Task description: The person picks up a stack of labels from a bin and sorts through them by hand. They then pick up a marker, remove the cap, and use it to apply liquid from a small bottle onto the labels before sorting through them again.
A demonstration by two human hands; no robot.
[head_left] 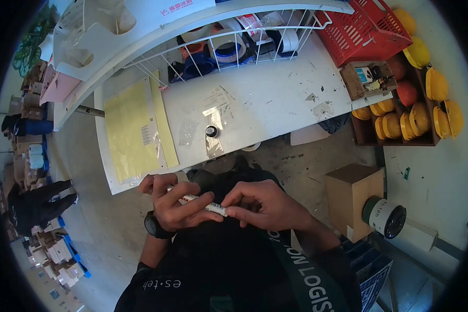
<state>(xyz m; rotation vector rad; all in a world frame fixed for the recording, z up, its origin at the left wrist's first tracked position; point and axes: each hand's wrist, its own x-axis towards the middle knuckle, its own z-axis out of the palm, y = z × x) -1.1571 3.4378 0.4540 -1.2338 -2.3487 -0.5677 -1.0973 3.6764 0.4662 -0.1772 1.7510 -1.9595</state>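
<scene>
Near the middle of the head view, my left hand has its fingers wrapped round a slim white tube with red and dark print. My right hand pinches the tube's right end between thumb and fingers. Both hands are in front of my body, just off the near edge of the white table. Beyond them a small dark-capped bottle stands on the table beside a strip of clear film. Yellow sheets lie at the table's left.
A wire basket of tape rolls hangs over the table. At right are a red crate, a small wooden box, yellow helmets and a cardboard box. A person in dark clothes is far left.
</scene>
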